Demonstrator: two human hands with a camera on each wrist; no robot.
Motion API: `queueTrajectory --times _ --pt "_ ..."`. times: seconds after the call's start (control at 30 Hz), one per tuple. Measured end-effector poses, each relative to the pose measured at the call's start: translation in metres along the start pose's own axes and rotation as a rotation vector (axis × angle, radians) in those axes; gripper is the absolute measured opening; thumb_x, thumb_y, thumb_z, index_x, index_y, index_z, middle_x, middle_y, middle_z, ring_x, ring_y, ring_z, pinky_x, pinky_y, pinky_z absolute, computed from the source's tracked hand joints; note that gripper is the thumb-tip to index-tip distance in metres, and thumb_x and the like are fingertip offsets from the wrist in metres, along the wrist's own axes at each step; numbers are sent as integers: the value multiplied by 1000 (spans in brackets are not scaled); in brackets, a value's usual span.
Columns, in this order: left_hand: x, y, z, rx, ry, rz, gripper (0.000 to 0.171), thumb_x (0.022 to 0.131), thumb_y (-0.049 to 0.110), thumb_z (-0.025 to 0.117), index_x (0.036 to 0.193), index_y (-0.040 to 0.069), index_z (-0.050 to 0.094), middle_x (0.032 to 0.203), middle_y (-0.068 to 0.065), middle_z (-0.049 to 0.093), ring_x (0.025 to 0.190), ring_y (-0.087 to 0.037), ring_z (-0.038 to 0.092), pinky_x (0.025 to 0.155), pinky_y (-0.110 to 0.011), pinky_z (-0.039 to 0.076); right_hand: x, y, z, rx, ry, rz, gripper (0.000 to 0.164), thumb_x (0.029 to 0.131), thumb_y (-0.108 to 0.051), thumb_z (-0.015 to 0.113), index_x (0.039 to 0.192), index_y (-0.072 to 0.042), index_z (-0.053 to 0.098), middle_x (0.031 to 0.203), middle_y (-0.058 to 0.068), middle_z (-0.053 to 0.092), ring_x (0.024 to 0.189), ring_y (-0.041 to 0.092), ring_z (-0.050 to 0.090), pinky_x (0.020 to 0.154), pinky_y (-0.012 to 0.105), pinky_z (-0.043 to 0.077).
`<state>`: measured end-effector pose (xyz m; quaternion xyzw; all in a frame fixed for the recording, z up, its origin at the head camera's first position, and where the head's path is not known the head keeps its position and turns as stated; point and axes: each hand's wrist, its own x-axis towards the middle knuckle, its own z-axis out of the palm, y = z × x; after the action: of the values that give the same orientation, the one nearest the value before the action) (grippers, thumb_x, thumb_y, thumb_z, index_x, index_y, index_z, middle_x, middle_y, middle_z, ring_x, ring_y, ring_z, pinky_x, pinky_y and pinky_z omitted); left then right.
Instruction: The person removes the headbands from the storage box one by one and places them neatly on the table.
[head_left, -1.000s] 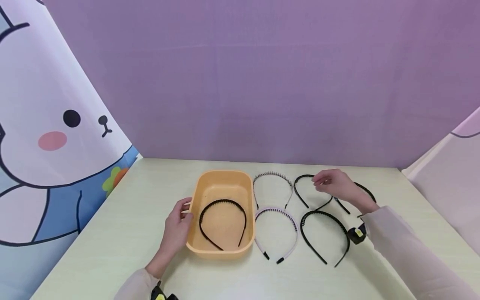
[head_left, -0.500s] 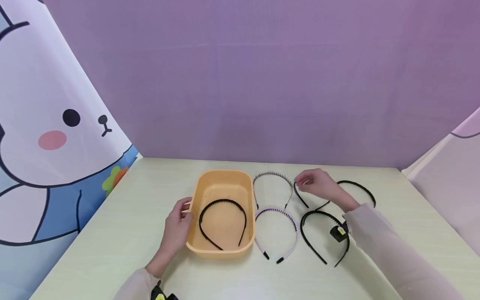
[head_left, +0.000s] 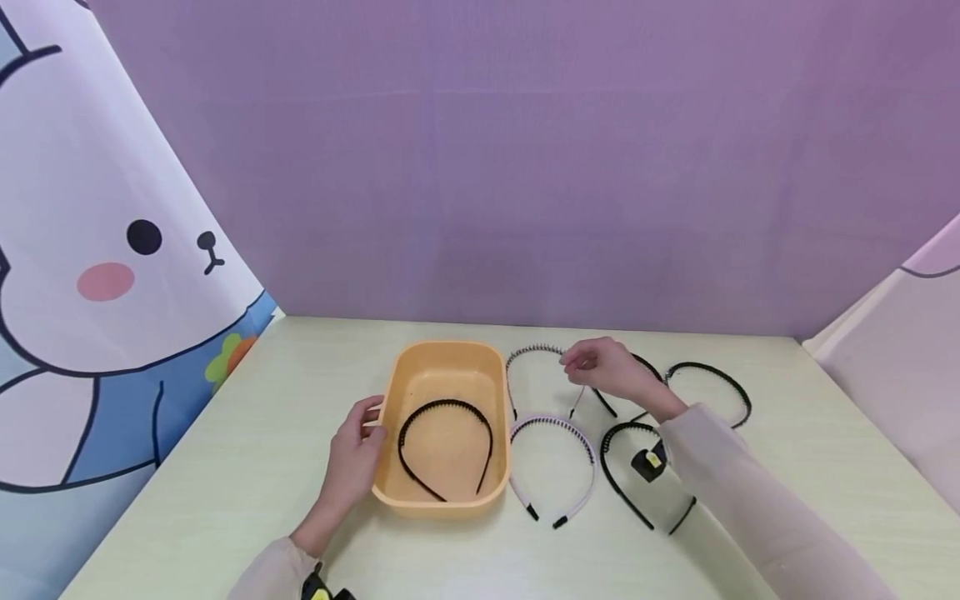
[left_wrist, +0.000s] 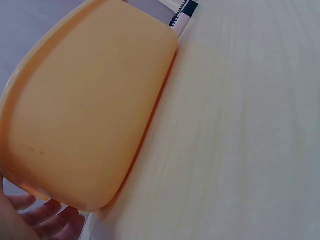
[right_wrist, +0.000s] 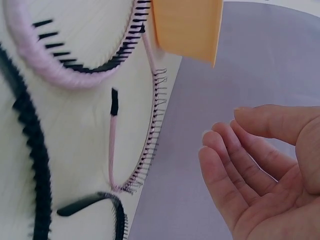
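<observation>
My left hand (head_left: 355,454) grips the left rim of a yellow-orange plastic bin (head_left: 450,362). A black toothed headband (head_left: 447,402) lies inside. In the left wrist view the fingertips (left_wrist: 42,215) curl at the bin's edge. My right hand (head_left: 609,368) hovers over the back row of headbands, its fingers loosely bent and holding nothing. Under its fingertips lies a thin pale-pink headband with wire teeth (right_wrist: 153,107). Nearer me is a lilac-pink padded headband (head_left: 557,419). A black headband (head_left: 651,365) at the back is partly hidden by the right hand.
Another black headband (head_left: 712,367) lies at the back right, and one more black headband (head_left: 624,496) in front, partly behind the right sleeve. The pale table (head_left: 225,467) ends at a purple backdrop (head_left: 480,208). A cartoon-printed cloth (head_left: 105,333) hangs at left.
My right hand has moved left, from over the black headbands toward the pale-pink wire-toothed one. My left hand and the bin have stayed in place.
</observation>
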<state>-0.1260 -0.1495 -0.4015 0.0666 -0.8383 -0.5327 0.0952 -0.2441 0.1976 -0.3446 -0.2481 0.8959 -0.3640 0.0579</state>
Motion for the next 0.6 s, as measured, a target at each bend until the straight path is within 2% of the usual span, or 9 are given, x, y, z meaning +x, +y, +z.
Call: queueTrajectory --times 0.3,0.6 --pt "0 -2 0 -3 3 -2 41 93 5 44 133 4 49 122 -20 58 101 -28 60 79 -26 46 8 -10 11 26 -9 -12 19 85 -2 63 104 0 67 95 13 69 86 21 66 74 33 52" --pt "0 -1 0 -10 2 8 40 92 4 43 132 4 49 121 -21 59 100 -28 60 78 -26 46 14 -20 23 44 -19 -29 19 85 -2 63 104 0 67 99 19 68 88 23 66 77 35 54"
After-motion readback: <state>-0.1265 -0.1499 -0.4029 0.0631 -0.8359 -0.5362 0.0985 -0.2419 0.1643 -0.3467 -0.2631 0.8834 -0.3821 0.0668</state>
